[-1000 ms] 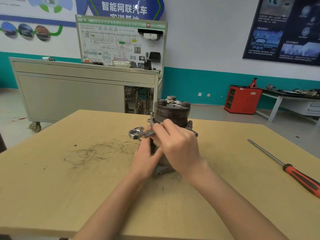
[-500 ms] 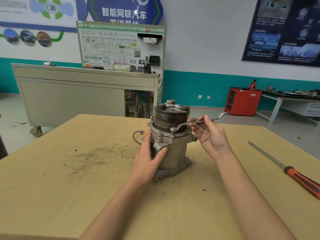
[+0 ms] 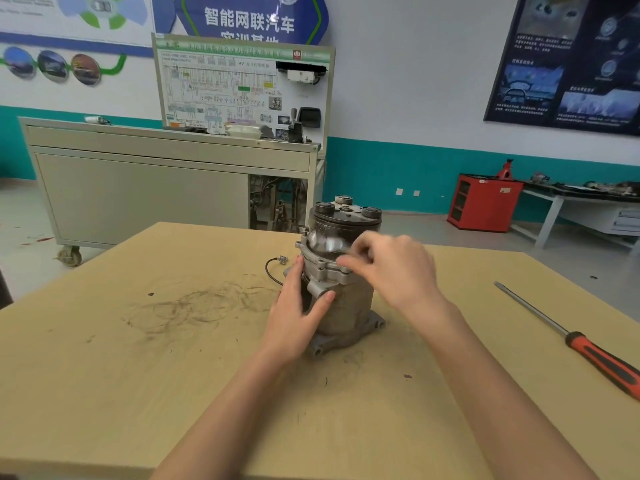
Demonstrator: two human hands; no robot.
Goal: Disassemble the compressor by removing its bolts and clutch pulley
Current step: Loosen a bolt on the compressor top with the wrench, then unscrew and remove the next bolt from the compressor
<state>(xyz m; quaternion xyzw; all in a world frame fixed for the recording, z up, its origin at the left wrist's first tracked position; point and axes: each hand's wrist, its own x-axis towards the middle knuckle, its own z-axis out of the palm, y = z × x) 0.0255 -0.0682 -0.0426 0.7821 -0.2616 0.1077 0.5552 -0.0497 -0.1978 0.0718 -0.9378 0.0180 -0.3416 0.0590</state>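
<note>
The right hand's fingers (image 3: 349, 263) are curled and pinched on a wrench (image 3: 325, 242), which shows only as a bright blurred streak against the upper flange of the compressor (image 3: 346, 306). The right hand (image 3: 398, 271) itself is blurred. The left hand (image 3: 294, 313) grips the compressor's left side, thumb laid across the near face and fingers wrapped round behind. The compressor stands upright at mid-bench, with the clutch pulley (image 3: 346, 220) on top. A black wire (image 3: 273, 268) loops out just to its left. The bench (image 3: 138, 375) is scuffed. A red-handled screwdriver (image 3: 588, 348) lies well apart at the right. A grey wheeled cabinet (image 3: 138, 188) stands far left.
</note>
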